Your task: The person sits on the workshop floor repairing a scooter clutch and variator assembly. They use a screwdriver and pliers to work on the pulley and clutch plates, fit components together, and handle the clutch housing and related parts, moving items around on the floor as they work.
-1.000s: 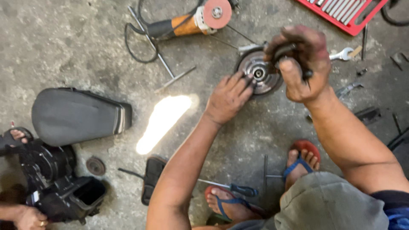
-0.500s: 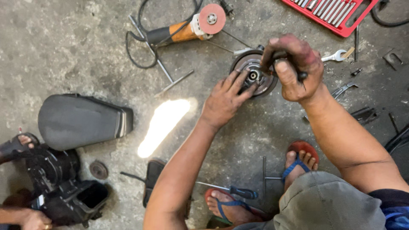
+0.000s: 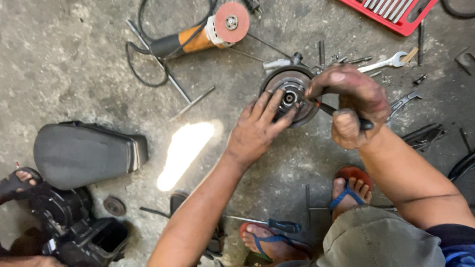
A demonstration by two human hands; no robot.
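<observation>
While the head view looks straight down on a concrete floor [image 3: 74, 59], a round metal hub [image 3: 289, 94] lies flat on it near the top centre, with a dark centre bore. On the hub's near edge the left hand [image 3: 257, 129] rests with fingers spread and flat, pressing on the metal and gripping nothing. Closed in a fist, the right hand [image 3: 354, 104] clamps a dark-handled tool [image 3: 346, 116]; its thin shaft slants toward the hub's centre, but whether the tip touches the bore I cannot tell. Both hands are dark with grease.

Above and left of the hub lies an angle grinder [image 3: 208, 32] with an orange body and a reddish disc, its black cable [image 3: 143, 69] looped beside it. A T-handle bar [image 3: 175, 86] lies just below the cable. At the top right edge sits a red tool tray [image 3: 391, 12], and a spanner [image 3: 383, 63] lies between it and the right hand. A black seat [image 3: 84, 153] rests at the left, well apart from the hub. Below it stands a black engine part [image 3: 74, 227], with another person's sandalled foot [image 3: 22, 179] beside it. A blue-handled screwdriver [image 3: 269, 224] lies by the person's own feet [image 3: 349, 190], which wear red-and-blue sandals.
</observation>
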